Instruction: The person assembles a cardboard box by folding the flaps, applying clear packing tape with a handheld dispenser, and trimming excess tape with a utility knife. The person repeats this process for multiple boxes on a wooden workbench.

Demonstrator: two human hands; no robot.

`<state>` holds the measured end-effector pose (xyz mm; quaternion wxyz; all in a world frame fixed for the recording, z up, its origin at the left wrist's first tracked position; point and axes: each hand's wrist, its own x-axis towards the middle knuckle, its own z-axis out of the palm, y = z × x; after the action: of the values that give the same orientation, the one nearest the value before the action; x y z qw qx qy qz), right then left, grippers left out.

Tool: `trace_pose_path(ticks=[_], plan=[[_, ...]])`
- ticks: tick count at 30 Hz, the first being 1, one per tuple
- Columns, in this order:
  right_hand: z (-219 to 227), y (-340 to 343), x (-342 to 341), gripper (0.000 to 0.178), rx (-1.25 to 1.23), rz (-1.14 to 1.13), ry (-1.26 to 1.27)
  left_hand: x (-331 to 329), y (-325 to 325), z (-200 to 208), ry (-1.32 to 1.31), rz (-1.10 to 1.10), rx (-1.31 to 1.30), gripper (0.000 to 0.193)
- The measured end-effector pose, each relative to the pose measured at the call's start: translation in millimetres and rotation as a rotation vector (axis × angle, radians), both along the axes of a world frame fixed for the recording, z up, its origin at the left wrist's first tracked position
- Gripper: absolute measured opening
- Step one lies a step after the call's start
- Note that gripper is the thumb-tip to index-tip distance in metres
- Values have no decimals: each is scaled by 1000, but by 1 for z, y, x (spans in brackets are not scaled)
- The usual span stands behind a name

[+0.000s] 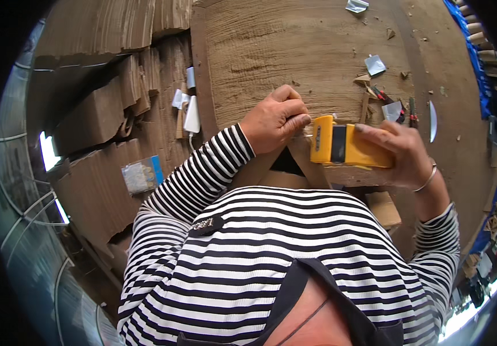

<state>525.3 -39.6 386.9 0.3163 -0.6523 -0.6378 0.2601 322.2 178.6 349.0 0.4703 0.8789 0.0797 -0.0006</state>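
Note:
In front of my chest, cardboard strips (259, 168) meet in a triangle around a dark gap. My left hand (277, 118) is closed, thumb against curled fingers, pinching the peak where the strips meet. My right hand (404, 147) wraps around a boxy yellow hand tool (359, 146) with a black band across it; I cannot tell its exact kind. The tool's front end lies close to my left fingertips and the strips' peak. What sits between the tool and the cardboard is hidden.
Beneath my hands is a worn wooden board (260, 63). Red-handled pliers (382, 96), a curved white strip (433, 121) and silvery scraps (375, 64) lie to the right. Stacked cardboard (95, 112), a white device (192, 115) and a plastic packet (140, 175) are on the left.

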Motion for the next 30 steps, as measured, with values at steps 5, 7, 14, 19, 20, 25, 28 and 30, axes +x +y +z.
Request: trace_pose_path(ticks=[5,7,14,19,20,25,28,30], plan=[[-23,2,22,70,-5,124,40,-15,-1,7,26,7,-57,18],[-47,11,14,63,-12,176,164,-24,4,7,81,13,-99,15],[-95,39,-6,62,-8,399,290,-51,-2,7,81,60,-161,14],[-110,31,-3,62,-45,468,183,-59,-8,8,105,111,-143,15],[-115,28,-3,63,-39,474,157,-58,-10,11,129,115,-132,14],[-115,23,-7,60,-35,451,62,-53,-12,11,149,167,-173,12],[-80,35,0,54,-140,494,-120,-50,-10,11,185,161,-194,12],[-32,61,-5,48,-331,576,-324,-47,-12,13,216,167,-212,12]])
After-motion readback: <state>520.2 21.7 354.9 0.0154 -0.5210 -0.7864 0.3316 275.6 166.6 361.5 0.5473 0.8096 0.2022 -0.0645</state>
